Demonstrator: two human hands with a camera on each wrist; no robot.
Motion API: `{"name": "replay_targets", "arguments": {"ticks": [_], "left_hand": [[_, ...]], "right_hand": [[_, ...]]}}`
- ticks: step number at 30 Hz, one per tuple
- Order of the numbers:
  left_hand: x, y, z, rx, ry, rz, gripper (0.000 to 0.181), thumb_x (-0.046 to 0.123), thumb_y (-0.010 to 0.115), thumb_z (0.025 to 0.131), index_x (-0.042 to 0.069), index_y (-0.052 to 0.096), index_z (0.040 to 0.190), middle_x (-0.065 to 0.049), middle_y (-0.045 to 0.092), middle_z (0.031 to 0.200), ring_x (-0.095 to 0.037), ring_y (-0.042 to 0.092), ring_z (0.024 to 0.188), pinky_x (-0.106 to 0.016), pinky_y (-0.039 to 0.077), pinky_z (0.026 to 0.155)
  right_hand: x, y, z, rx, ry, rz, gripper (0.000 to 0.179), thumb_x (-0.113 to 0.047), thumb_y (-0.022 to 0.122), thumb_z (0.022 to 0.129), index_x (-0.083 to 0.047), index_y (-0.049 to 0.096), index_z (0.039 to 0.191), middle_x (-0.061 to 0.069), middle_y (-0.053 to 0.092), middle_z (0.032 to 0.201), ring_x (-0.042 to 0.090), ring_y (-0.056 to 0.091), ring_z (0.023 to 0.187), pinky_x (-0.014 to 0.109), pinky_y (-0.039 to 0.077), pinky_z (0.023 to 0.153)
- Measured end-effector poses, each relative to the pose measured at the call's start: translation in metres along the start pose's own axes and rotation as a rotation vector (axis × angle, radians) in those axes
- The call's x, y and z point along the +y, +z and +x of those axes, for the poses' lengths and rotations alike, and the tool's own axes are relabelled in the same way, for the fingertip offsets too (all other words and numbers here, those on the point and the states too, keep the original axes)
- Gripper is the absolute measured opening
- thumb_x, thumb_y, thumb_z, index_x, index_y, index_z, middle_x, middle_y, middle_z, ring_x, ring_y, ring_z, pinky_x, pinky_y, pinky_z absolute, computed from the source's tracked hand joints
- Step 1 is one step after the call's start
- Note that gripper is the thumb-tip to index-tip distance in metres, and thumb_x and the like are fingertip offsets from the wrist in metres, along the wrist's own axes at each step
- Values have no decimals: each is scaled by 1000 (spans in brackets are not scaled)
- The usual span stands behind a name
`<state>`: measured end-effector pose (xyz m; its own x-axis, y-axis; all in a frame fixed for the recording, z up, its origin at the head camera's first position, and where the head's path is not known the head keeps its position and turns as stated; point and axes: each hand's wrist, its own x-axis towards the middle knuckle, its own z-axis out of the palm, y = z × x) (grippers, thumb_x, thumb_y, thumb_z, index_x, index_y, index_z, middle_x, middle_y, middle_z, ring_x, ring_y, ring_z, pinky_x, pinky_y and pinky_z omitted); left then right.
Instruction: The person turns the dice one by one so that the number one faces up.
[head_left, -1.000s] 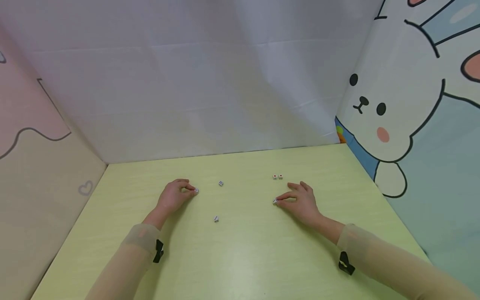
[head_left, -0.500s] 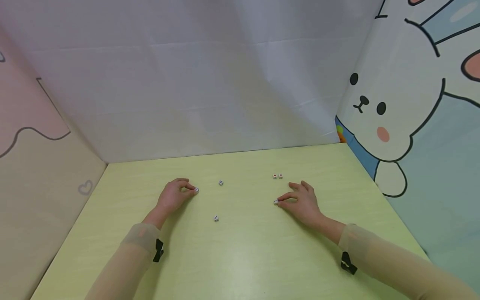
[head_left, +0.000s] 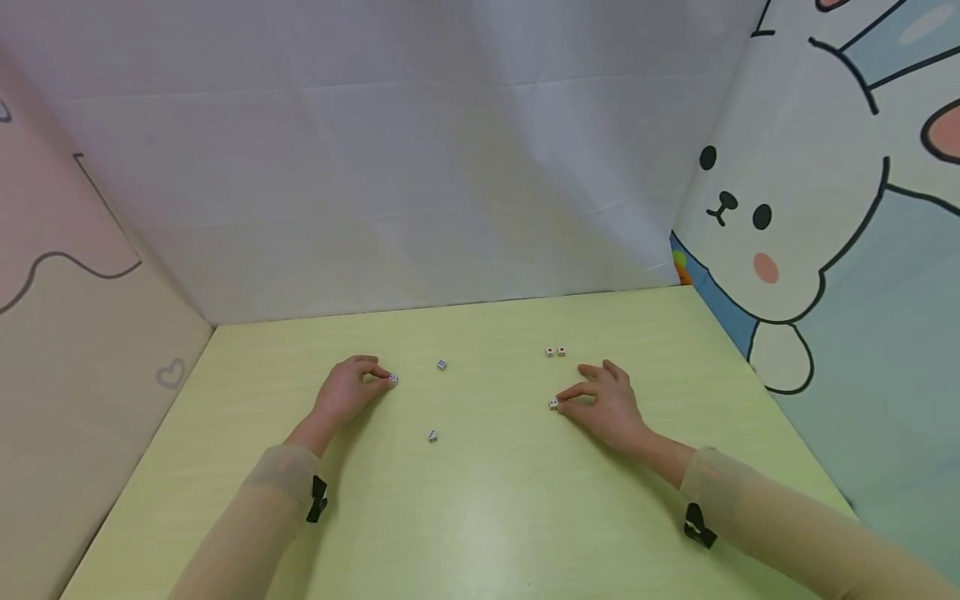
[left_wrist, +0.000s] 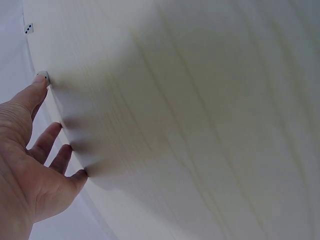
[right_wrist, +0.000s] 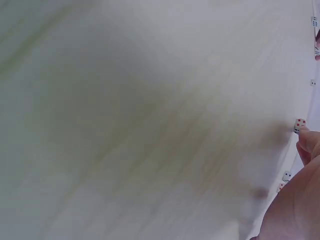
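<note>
My left hand (head_left: 348,392) pinches a small white die (head_left: 393,379) between thumb and index finger, low over the left of the table. In the left wrist view, that die (left_wrist: 45,77) shows at the thumb tip, and the other fingertips of the left hand (left_wrist: 35,175) touch the tabletop. Right of centre, my right hand (head_left: 607,410) holds another white die (head_left: 553,404) at the tips of thumb and index finger, its remaining fingers raised. From the right wrist, red and dark pips are visible on this die (right_wrist: 299,125); the right hand (right_wrist: 295,205) is partly cut off.
Two dice with red pips, a left one (head_left: 550,352) and a right one (head_left: 561,352), sit side by side behind the right hand. Between the hands lie a far die (head_left: 442,365) and a nearer die (head_left: 432,436). Cloth walls border the pale yellow table (head_left: 480,517).
The right hand has shifted slightly to the right with its die, which now shows a differently turned face. The left hand and the loose dice stay in place.
</note>
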<state>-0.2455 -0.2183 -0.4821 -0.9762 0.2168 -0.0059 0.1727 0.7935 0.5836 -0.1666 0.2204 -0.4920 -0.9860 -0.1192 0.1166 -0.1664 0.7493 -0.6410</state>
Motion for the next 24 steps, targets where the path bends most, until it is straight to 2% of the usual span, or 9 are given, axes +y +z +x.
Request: {"name": "replay_targets", "arguments": {"ticks": [5, 16, 24], "left_hand": [[1, 0, 1, 6, 4, 9, 21, 24, 74, 97, 6, 78, 106, -23, 54, 145, -48, 41, 139, -61, 33, 115], [1, -1, 0, -3, -1, 18, 21, 24, 72, 97, 6, 78, 107, -23, 54, 146, -48, 40, 140, -61, 34, 114], [0, 0, 0, -10, -9, 20, 21, 24, 72, 98, 6, 77, 107, -23, 53, 146, -48, 39, 141, -61, 32, 115]], "right_hand": [[-2, -7, 4, 23, 3, -21, 14, -27, 83, 88, -19, 83, 100, 19, 51, 149, 46, 18, 148, 68, 15, 116], [-12, -23, 10, 29, -157, -234, 17, -27, 85, 86, -17, 83, 100, 16, 61, 136, 45, 34, 138, 66, 27, 111], [-16, -22, 11, 0, -214, -367, 18, -30, 87, 83, -21, 84, 98, 11, 64, 131, 43, 41, 134, 65, 33, 109]]}}
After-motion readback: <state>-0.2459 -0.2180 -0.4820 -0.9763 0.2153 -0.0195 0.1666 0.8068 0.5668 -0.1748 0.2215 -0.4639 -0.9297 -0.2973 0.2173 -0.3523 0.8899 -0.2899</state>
